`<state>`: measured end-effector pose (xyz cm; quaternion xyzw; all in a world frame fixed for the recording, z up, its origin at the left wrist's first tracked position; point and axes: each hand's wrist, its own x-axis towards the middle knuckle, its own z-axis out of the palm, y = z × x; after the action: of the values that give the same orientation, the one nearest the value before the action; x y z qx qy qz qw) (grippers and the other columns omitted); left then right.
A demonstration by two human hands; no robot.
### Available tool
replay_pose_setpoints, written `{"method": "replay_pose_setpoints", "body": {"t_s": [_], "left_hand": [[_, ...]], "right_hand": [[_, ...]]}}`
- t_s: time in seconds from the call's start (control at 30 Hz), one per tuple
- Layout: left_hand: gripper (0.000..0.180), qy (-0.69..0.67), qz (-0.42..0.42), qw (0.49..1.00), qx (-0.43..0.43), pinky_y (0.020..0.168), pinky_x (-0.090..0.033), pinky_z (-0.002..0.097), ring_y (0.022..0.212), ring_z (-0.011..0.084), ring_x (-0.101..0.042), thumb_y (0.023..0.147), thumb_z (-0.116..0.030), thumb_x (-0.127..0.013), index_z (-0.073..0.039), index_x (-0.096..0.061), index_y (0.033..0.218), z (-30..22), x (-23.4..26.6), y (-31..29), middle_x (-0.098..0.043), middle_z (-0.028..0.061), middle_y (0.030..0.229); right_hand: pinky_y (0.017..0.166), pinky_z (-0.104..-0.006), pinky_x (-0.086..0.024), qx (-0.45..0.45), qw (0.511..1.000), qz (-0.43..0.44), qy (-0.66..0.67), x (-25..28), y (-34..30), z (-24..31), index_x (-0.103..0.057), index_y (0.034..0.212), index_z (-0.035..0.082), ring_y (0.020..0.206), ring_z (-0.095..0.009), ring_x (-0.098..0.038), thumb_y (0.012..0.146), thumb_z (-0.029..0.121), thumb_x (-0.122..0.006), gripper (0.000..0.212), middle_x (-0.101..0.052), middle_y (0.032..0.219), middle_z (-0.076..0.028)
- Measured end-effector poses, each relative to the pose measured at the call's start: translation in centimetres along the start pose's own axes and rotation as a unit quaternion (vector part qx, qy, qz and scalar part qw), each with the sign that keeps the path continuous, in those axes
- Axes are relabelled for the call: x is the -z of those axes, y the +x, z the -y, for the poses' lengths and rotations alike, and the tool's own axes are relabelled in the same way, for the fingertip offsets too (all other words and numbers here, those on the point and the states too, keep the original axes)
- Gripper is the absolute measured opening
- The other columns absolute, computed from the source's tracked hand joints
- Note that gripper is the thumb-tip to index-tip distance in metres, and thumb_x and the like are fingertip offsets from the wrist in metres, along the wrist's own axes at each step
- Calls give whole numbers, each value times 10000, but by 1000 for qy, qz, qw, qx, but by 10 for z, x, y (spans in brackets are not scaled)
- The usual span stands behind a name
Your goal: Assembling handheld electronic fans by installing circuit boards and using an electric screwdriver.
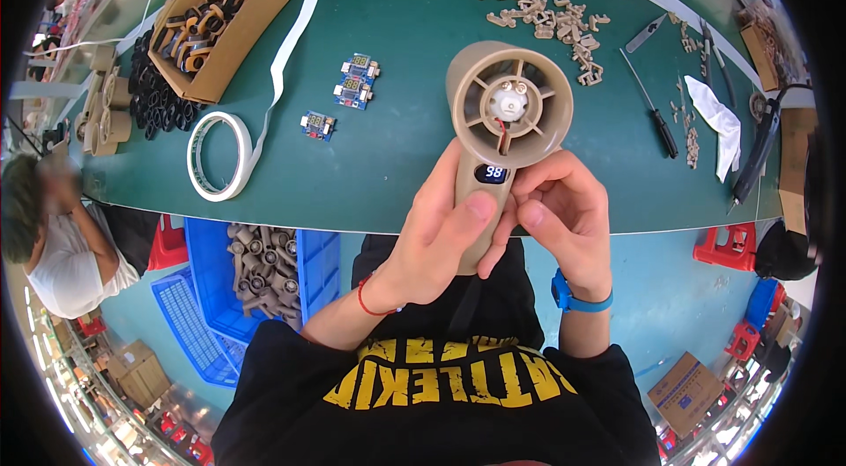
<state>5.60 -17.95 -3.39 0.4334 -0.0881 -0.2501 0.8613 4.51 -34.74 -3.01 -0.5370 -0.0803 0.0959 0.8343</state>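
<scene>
Tan plastic is seen in one handheld fan point(509, 103) at centre, its handle clasped by the left hand point(441, 241); the right hand point(568, 215) is curled beside it, its grip not discernible. Left of centre, three blue circuit boards point(353, 93) and one tape roll point(245, 149) are seen.

Head view | mount: was worn on the head, left of a fisheye pair, above a black T-shirt with yellow print point(423, 431) | facing: looked down and forward across a flat green tabletop point(379, 184) | range: a beige plastic handheld fan point(511, 105) sat near, the pale blue floor point(643, 290) farther | field: very wide, bent rimward
</scene>
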Motion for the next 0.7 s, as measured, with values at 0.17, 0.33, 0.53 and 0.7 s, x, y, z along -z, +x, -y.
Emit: {"method": "replay_pose_setpoints", "body": {"t_s": [0.17, 0.33, 0.53, 0.7], "left_hand": [[512, -14, -10, 1000, 3, 446, -390, 213, 514, 86, -488, 974, -244, -487, 30, -299, 1364, -3, -4, 2, -538, 73, 902], [442, 5, -19, 1000, 3, 421, -366, 208, 472, 61, -475, 973, -95, -474, 10, -307, 1368, -1, -3, 2, -541, 51, 858], [443, 1, -17, 1000, 13, 414, -369, 211, 468, 72, -478, 984, -139, -474, 6, -308, 1369, -4, -5, 3, -543, 51, 861], [460, -34, 17, 999, 3, 425, -386, 228, 482, 101, -486, 999, -293, -447, 17, -334, 1320, 0, 2, 2, -539, 82, 826]], "right_hand": [[763, -302, -512, 3, 1000, 8, -5, 3, -1, -1, -561, 1047, -40, 825, -179, -660, 898, -39, -579, 151, -529, 1089, -120], [775, -300, -508, 0, 1000, 10, -7, 2, -1, -1, -563, 1053, -40, 828, -170, -657, 894, -38, -582, 160, -529, 1099, -121], [784, -295, -503, 19, 999, 16, -22, 3, 1, -1, -562, 1053, -42, 829, -172, -659, 891, -46, -575, 163, -528, 1100, -125], [777, -290, -505, 30, 999, 21, -31, 3, 1, -2, -560, 1050, -43, 832, -171, -658, 894, -46, -571, 157, -527, 1094, -126]]}}
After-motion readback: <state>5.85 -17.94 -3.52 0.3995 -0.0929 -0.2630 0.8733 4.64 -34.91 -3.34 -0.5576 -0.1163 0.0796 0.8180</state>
